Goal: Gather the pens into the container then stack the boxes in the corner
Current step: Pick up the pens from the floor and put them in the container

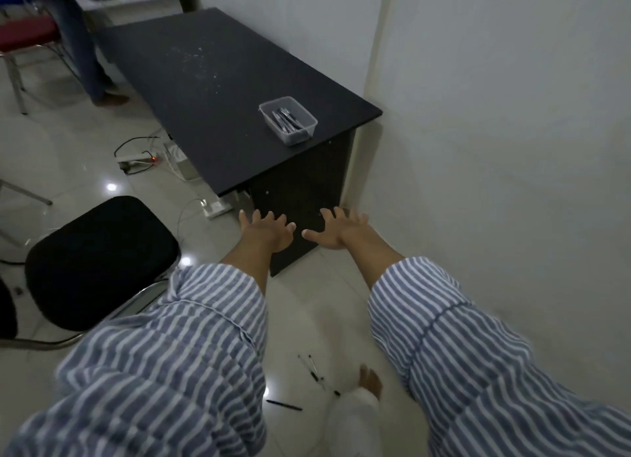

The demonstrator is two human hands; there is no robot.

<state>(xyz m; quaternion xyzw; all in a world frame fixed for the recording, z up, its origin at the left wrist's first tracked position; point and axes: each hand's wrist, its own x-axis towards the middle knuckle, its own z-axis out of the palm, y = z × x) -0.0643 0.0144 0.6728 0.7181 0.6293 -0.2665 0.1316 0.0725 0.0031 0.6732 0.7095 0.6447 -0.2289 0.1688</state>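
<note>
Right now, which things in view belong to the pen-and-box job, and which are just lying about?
Job: clear container on the desk; pens in it; loose pens on the floor. No boxes in view.
Lying about: black chair; power strip; red chair.

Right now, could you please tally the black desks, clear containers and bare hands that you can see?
Black desk: 1
Clear container: 1
Hands: 2, left hand and right hand, both spread open
Total: 4
</note>
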